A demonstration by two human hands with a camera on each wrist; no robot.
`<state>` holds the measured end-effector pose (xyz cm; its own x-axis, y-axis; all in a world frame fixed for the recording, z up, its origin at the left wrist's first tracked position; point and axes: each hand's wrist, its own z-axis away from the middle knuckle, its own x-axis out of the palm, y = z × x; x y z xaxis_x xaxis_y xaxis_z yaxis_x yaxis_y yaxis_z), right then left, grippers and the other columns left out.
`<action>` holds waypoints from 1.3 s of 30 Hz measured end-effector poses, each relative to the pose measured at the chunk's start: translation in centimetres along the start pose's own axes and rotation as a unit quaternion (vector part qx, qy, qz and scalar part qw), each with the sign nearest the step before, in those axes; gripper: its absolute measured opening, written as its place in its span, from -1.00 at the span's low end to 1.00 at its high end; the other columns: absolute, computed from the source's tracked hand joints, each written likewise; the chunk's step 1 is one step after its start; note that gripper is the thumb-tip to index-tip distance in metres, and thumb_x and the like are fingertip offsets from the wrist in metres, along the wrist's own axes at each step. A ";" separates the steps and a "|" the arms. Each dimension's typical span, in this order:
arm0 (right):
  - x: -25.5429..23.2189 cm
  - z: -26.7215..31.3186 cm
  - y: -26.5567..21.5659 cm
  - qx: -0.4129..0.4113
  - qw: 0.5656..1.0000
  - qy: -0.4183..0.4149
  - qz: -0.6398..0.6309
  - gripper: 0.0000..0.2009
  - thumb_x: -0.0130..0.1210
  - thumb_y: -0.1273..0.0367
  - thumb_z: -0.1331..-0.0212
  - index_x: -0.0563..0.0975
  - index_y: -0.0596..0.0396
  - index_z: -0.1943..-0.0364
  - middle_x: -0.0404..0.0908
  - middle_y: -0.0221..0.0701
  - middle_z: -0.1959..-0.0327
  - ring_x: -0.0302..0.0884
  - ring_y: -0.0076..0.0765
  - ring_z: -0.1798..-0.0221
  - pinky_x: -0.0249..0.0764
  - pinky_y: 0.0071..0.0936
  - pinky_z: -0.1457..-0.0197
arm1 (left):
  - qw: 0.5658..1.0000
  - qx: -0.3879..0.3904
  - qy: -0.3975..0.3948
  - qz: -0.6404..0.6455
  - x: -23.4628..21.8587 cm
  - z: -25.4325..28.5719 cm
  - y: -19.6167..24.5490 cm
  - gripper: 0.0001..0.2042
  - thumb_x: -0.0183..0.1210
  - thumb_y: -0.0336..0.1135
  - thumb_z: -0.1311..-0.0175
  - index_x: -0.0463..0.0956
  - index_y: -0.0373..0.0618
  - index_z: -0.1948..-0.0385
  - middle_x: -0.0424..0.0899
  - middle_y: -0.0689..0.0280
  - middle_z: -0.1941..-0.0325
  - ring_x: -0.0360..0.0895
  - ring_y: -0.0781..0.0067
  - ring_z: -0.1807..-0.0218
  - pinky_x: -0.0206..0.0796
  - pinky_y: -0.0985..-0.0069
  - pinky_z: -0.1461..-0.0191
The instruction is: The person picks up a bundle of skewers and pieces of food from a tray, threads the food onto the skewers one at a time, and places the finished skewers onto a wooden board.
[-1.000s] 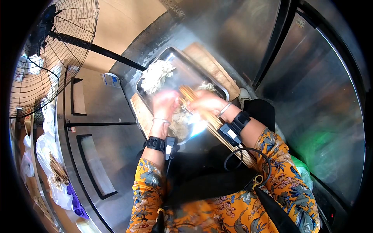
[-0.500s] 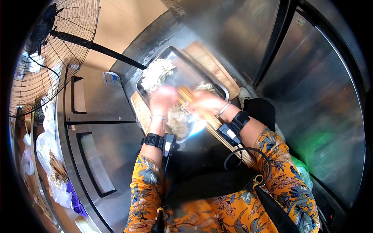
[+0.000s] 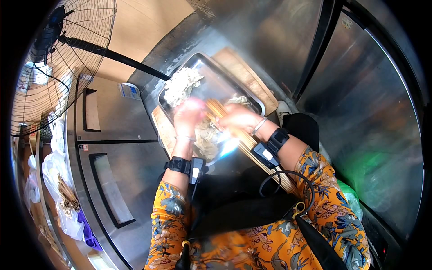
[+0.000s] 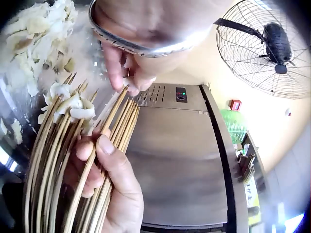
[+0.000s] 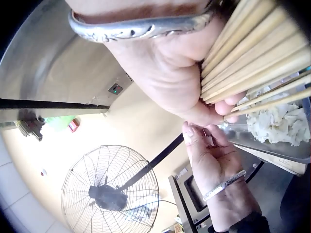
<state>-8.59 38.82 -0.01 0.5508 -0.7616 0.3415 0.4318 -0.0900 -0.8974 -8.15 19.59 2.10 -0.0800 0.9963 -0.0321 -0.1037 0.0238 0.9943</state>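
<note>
Since a second ago, my left hand [image 3: 189, 111] has gone forward a bit, toward the big white pile [image 3: 183, 86] by the tray's [image 3: 212, 80] far left edge. Its finger and thumb pinch a small white bit [image 5: 209, 140] right by a stick's tip. My right hand [image 3: 238, 119] grips the sticks [image 3: 218, 107], thumb pressed on one. Their tips are over the tray's middle. Another white pile [image 3: 206, 143] lies at its near corner.
</note>
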 end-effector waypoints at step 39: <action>0.0 0.9 -0.5 0.000 1.000 -0.011 -0.007 -0.83 0.11 0.42 0.14 0.52 0.26 0.46 0.52 -0.36 0.62 0.49 -0.49 0.57 0.42 -0.57 0.52 | 0.979 -0.178 0.010 0.094 0.6 1.1 0.9 -0.88 0.03 -0.44 -0.16 0.51 -0.24 0.33 0.59 0.24 0.40 0.53 0.50 0.43 0.40 0.70 0.43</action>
<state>-8.15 39.40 0.66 0.5606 -0.7454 0.3608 0.4394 -0.1015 -0.8925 -7.22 20.30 3.09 -0.1501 0.9782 0.1433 -0.4237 -0.1946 0.8847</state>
